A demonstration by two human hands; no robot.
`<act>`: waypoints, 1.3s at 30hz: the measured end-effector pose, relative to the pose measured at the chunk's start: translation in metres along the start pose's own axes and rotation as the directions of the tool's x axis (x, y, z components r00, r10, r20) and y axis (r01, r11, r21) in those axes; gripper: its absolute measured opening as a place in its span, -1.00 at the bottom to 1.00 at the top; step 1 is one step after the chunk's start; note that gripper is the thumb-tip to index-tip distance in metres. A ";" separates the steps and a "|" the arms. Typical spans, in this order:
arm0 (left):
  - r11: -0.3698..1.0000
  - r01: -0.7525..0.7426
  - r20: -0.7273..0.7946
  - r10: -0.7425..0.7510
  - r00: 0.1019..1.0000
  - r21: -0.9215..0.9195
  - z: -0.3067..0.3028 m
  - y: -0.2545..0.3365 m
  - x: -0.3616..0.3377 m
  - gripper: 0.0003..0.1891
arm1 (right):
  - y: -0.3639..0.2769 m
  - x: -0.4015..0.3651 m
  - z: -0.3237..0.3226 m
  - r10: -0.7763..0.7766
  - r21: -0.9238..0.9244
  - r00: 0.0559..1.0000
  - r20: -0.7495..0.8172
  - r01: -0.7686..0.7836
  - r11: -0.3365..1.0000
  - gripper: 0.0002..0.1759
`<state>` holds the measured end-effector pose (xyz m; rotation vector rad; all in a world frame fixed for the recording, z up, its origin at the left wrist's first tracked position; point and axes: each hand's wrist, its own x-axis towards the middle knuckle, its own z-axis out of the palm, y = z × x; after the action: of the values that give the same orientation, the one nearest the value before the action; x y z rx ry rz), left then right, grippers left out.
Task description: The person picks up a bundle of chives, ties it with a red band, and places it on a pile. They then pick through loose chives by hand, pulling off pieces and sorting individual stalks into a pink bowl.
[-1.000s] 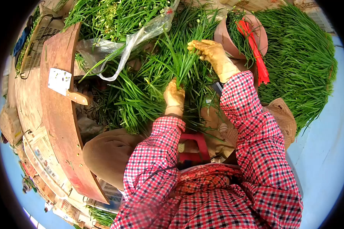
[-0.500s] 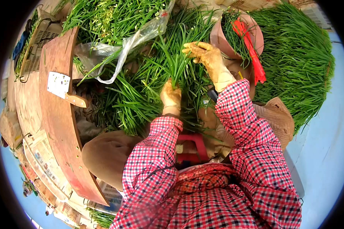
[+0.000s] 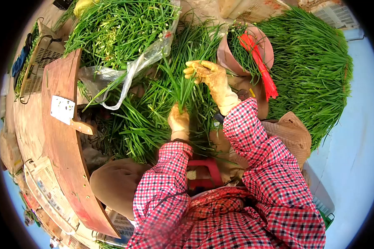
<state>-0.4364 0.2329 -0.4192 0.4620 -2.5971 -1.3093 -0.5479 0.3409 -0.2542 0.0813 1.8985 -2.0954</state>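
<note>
My left hand (image 3: pixel 178 119), in a yellowish glove, is closed round the lower ends of a small bunch of green stalks (image 3: pixel 179 89), whose leaves fan upward. To its upper right is my right hand (image 3: pixel 205 74), gloved too, with fingers partly bent beside the bunch; whether they pinch a stalk is too small to tell. Loose green stalks (image 3: pixel 143 133) lie in a heap under and around both hands. A pink container (image 3: pixel 225 56) holding more stalks and red strips (image 3: pixel 259 66) stands just beyond my right hand.
On the left a wooden board (image 3: pixel 62 153) bears a cleaver (image 3: pixel 66 112). A plastic bag (image 3: pixel 133 68) of stalks is at the upper left. Dense green bundles (image 3: pixel 311 70) are piled at the right. A red stool (image 3: pixel 212 172) shows below my hands.
The view has shifted, so the scene sits lower and slightly left. My left hand still grips the bunch; my right hand remains beside it, its fingers slightly more bent.
</note>
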 end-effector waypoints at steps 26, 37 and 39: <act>0.986 -0.085 0.326 0.033 0.945 0.147 -0.003 0.016 -0.002 -0.51 | 0.015 -0.013 -0.026 -0.031 -0.849 0.849 0.527 0.527 -0.032 -0.76; 0.318 0.543 0.449 -0.325 0.832 -0.777 0.029 -0.055 -0.013 -0.68 | -0.060 -0.025 -0.088 -0.174 -0.882 0.931 0.320 0.360 0.303 -0.73; 0.466 0.510 0.402 -0.318 0.859 -0.723 0.025 -0.042 -0.011 -0.63 | -0.067 -0.010 -0.124 -0.161 -0.957 0.954 0.254 0.272 0.098 -0.66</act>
<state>-0.4260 0.2320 -0.4681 0.8251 -1.6720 -2.6422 -0.5766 0.4689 -0.2020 -0.6348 2.9382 -0.3973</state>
